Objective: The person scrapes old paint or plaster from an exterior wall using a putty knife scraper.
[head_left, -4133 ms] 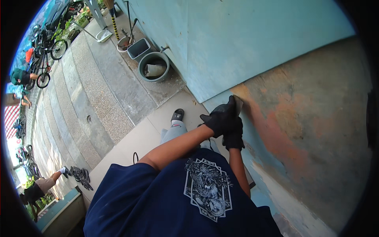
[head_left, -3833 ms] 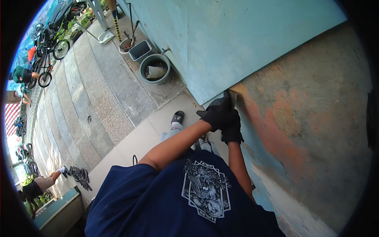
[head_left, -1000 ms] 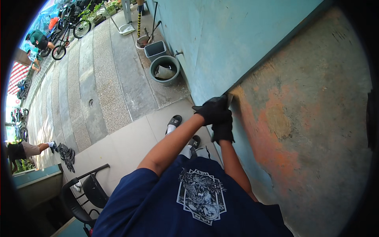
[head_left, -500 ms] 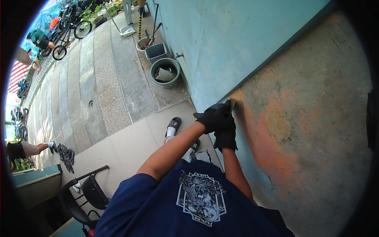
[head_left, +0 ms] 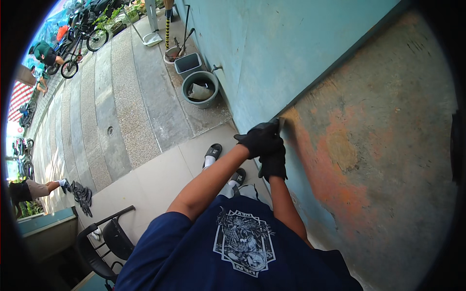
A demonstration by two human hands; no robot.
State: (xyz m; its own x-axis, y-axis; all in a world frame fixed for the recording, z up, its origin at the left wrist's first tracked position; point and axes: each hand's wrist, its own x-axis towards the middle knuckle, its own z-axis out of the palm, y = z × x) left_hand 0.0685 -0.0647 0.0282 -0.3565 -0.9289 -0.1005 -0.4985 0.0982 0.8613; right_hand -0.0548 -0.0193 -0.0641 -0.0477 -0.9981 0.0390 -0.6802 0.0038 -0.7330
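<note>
Black gloves cover both of my hands, which are bunched together at the wall. My left hand [head_left: 258, 140] is closed, and its fingers wrap the grip of a flat-bladed scraper [head_left: 281, 123]. Just below it and to its right, my right hand [head_left: 273, 164] is closed on the same tool, with its grip hidden by the gloves. The short blade points up and away from me, at the border of the blue paint [head_left: 257, 104] and a bare patch [head_left: 342, 150] of grey, orange and tan. Whether the blade touches the surface, I cannot tell.
A round green bucket [head_left: 200, 101] holding a grey piece stands by the wall, beside a rectangular bin [head_left: 188, 63]. My sandalled feet [head_left: 212, 151] are on pale tiles. A black chair [head_left: 118, 238] stands lower left. People and bicycles [head_left: 70, 68] are farther off.
My two hands and the scraper have moved slightly left along the wall. Both hands keep their hold. The whole view has shifted a little.
</note>
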